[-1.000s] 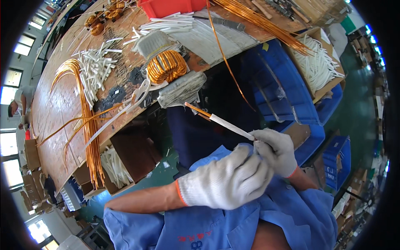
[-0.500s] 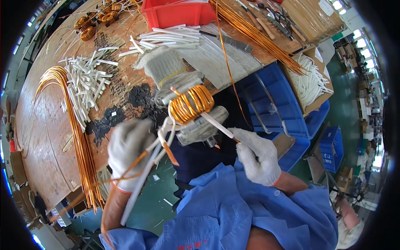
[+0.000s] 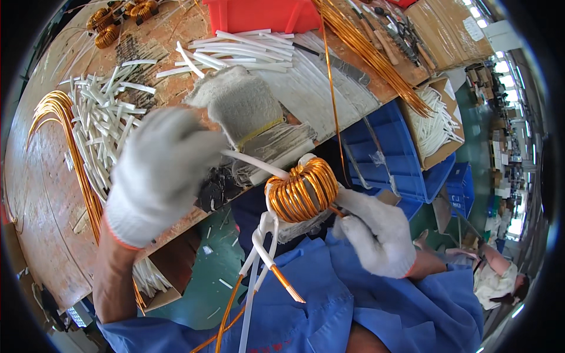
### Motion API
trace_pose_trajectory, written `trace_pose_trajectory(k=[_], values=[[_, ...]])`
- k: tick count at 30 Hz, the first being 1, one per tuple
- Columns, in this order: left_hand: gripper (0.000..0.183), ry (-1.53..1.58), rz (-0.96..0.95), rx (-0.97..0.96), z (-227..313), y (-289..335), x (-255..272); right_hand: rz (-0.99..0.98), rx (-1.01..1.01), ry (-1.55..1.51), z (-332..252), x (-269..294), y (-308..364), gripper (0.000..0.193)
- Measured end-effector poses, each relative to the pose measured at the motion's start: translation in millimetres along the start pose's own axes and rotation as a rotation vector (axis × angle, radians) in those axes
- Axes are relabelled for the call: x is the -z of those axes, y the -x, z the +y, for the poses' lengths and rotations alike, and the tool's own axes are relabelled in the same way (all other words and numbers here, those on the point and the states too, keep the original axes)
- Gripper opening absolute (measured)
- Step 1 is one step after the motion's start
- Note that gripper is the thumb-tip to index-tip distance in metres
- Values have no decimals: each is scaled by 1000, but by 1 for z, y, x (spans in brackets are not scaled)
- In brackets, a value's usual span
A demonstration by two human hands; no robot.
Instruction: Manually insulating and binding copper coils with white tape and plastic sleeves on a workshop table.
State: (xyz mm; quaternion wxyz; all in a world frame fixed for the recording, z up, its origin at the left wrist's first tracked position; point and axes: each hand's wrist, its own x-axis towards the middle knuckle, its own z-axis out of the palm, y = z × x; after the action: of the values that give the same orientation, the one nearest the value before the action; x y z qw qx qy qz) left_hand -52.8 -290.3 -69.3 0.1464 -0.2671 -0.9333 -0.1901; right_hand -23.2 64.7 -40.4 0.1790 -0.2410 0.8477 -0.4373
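A toroidal coil (image 3: 303, 191) wound with copper wire is in front of me, over a grey padded piece (image 3: 306, 229) mostly hidden beneath it. My right hand (image 3: 379, 235), in a white glove, pinches a short copper wire end (image 3: 336, 212) at the coil's right side. A white sleeve (image 3: 259, 163) reaches from the coil's upper left toward my left hand (image 3: 168, 173). That gloved hand is smeared by motion, and whether its fingers grip the sleeve is unclear. White-sleeved leads (image 3: 262, 247) with bare copper ends (image 3: 287, 283) hang from the coil's lower left.
Cut white tubes (image 3: 100, 120) and a bundle of copper wires (image 3: 56, 100) lie on the worn table (image 3: 47, 182). Behind are a red bin (image 3: 259, 16) and hand tools (image 3: 391, 38). A blue crate (image 3: 382, 147) and a carton of white tubing (image 3: 435, 126) stand at right.
My left hand has risen away from the hanging leads. The coil sits lower right in view and looks turned; copper now shows at my right fingers, where a white sleeve was.
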Motion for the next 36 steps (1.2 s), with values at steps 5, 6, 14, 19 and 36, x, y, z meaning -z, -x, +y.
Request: trace_pose_trajectory(k=[5,6,14,19,36], values=[[37,232,-6,377,66,45,-3,-89,97,-15,20,10,-4,50],[34,364,42,491,84,53,-12,-73,128,-20,22,7,-1,50],[25,805,450,848,173,45,-72,76,496,392,23,-41,11,57],[34,692,541,730,170,71,-95,129,861,623,-24,3,-33,50],[49,1314,440,1157,135,49,-78,230,343,633,34,87,-387,27]])
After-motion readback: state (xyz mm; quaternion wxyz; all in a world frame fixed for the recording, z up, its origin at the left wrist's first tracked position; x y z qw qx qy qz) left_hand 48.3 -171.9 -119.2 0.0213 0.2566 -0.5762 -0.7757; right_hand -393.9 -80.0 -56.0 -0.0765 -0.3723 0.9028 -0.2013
